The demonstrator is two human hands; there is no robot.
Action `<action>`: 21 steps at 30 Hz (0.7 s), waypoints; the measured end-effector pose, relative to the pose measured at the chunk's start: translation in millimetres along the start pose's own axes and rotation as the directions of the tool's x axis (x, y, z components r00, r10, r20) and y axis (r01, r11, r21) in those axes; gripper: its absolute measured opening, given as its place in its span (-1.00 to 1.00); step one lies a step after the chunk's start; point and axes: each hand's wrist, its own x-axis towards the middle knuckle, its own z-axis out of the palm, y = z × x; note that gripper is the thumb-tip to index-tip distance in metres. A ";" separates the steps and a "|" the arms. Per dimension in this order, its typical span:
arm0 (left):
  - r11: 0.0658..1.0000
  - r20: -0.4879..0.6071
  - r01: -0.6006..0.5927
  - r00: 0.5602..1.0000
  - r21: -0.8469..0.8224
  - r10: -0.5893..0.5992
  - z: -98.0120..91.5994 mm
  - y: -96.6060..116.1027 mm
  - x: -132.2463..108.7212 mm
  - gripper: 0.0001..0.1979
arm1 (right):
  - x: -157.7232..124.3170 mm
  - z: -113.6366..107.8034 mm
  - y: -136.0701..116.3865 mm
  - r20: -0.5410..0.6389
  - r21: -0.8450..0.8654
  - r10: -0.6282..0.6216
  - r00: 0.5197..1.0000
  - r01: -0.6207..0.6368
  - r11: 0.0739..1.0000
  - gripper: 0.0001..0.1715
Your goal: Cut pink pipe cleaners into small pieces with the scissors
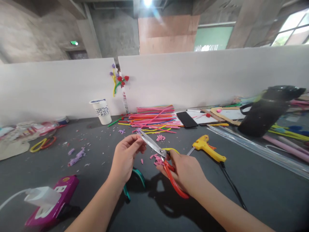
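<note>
My right hand (184,169) is closed round red-handled scissors (154,146), whose blades point up and left. Fingers pinched together, my left hand (126,156) is close beside the blade tips. A small purple bit (138,130) shows at those tips, but what the left fingers grip is mostly hidden. Short pink cut pieces (158,160) lie on the table below the scissors, with more pink pieces (160,138) behind the blades. Green-handled pliers (138,177) rest partly under my left wrist.
A heap of coloured sticks (154,119) and a black phone (187,119) lie behind. At right are a yellow glue gun (209,148), clear plastic strips (256,151) and a dark jug (266,111). A paper cup (102,111) and a purple power strip (61,193) are at left.
</note>
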 end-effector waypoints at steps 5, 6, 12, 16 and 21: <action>0.999 -0.011 -0.013 1.000 -0.047 0.013 0.2 1.4 -1.0 -0.92 | -1.1 1.3 0.2 -0.045 -0.092 -0.025 0.999 0.021 0.996 -0.58; 0.999 -0.017 -0.020 1.000 -0.049 0.019 0.2 1.8 -0.9 -0.92 | -1.0 1.2 0.2 -0.052 -0.103 -0.027 0.998 0.021 0.994 -0.57; 0.999 -0.024 -0.027 0.999 -0.038 0.026 0.2 3.0 -0.5 -0.92 | -1.1 1.6 0.9 -0.070 -0.120 -0.052 0.996 0.043 0.992 -0.55; 0.998 -0.020 -0.014 1.000 -0.067 0.013 -0.5 2.9 -0.5 -0.92 | -0.9 2.0 0.8 -0.069 -0.116 -0.061 0.996 0.053 0.992 -0.55; 0.998 -0.004 -0.019 1.000 -0.066 0.018 -1.6 2.4 0.3 -0.92 | -0.1 1.1 0.8 -0.069 -0.143 -0.067 0.995 0.057 0.988 -0.54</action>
